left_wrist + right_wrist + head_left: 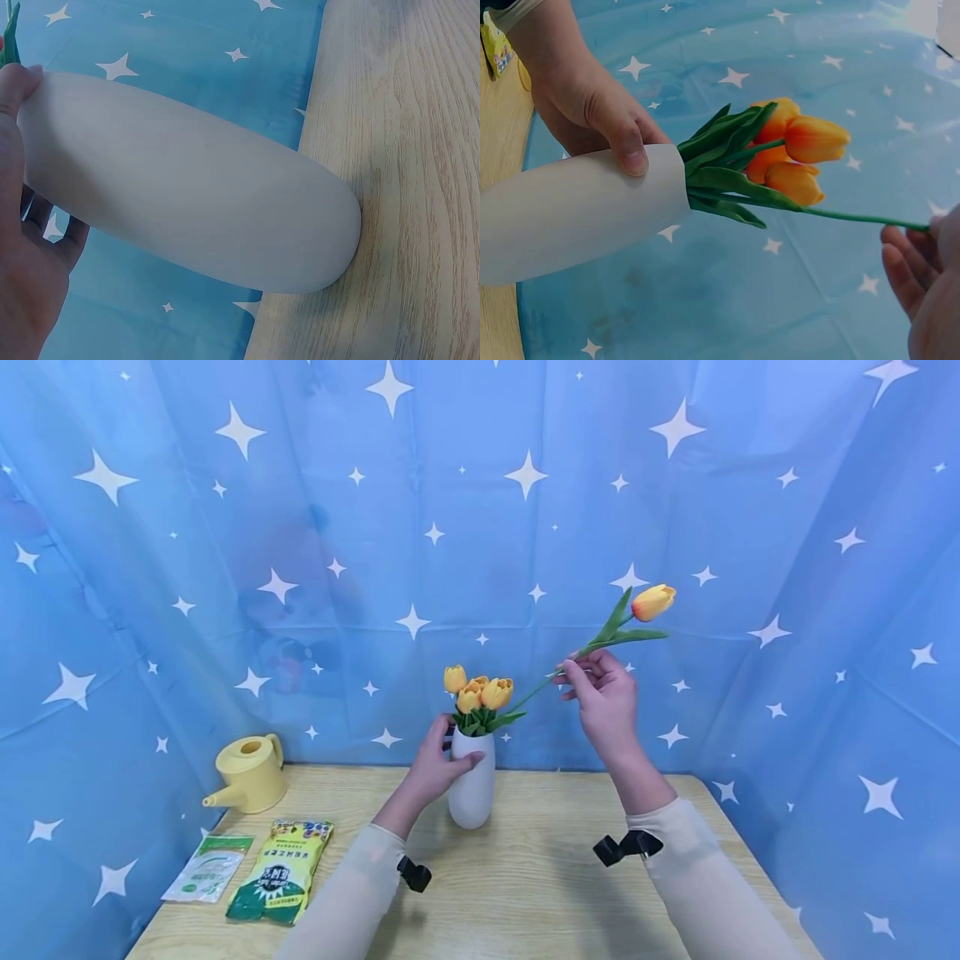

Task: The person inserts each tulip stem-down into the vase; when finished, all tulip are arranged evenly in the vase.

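Observation:
A white vase (472,789) stands on the table, and in its mouth are several orange-yellow tulips (497,693) with green leaves. My left hand (437,764) grips the vase near its rim, thumb across the front; in the left wrist view the vase (195,180) fills the middle. To the right and higher, my right hand (606,697) pinches the green stem of a single tulip (654,602), its bloom tilted up and right. That stem (862,218) slants down to the leaves at the vase mouth. Whether its lower end is inside cannot be told.
A yellow watering can (251,777) sits at the table's back left. In front of it lie a green-and-yellow packet (281,872) and a smaller white-and-green packet (208,868). Behind the wooden table (525,893) hangs a blue star-patterned curtain (480,510).

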{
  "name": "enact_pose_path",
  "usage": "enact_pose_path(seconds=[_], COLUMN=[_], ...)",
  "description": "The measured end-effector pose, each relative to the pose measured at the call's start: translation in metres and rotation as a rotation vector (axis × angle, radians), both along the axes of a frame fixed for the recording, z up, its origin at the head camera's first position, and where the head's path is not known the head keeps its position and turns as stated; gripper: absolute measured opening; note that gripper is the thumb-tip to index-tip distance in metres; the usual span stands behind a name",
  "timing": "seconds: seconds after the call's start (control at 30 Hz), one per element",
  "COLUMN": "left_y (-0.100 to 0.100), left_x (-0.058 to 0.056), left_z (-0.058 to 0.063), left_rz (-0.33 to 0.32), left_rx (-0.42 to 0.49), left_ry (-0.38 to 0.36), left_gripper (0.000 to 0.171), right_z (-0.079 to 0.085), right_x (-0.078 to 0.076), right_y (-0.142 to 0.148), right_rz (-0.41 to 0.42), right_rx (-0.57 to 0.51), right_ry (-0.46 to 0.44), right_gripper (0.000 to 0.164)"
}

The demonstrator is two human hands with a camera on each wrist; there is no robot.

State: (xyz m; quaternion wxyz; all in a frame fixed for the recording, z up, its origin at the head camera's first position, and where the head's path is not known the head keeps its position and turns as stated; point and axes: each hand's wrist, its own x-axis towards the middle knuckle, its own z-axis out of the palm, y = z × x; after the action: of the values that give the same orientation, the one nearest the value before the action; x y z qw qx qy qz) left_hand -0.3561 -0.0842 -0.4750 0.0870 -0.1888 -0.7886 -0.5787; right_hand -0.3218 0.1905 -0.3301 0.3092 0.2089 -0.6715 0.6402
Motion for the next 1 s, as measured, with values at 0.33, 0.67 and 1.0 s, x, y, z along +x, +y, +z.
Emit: enact_pose_path(seconds=[0.33, 0.67, 1.0], left_y=[0.0, 0.001, 0.0], left_x=[0.0, 0.001, 0.001], left_z=[0.0, 0.002, 0.002], left_rz=[-0.004, 0.002, -0.002], left_rx=[0.002, 0.001, 0.006], left_ry=[-0.017, -0.011, -0.018], left_gripper=[0.064, 0.066, 0.07], right_z=[-0.002, -0.011, -0.027], right_x=[0.002, 0.0, -0.004], right_y=[-0.013, -0.025, -0.034], right_rz=[0.021, 0.047, 0.061], right_rx=[0.098, 0.323, 0.416], right_ry=[-0.028, -0.147, -0.221], right_gripper=[0.021, 0.017, 0.019])
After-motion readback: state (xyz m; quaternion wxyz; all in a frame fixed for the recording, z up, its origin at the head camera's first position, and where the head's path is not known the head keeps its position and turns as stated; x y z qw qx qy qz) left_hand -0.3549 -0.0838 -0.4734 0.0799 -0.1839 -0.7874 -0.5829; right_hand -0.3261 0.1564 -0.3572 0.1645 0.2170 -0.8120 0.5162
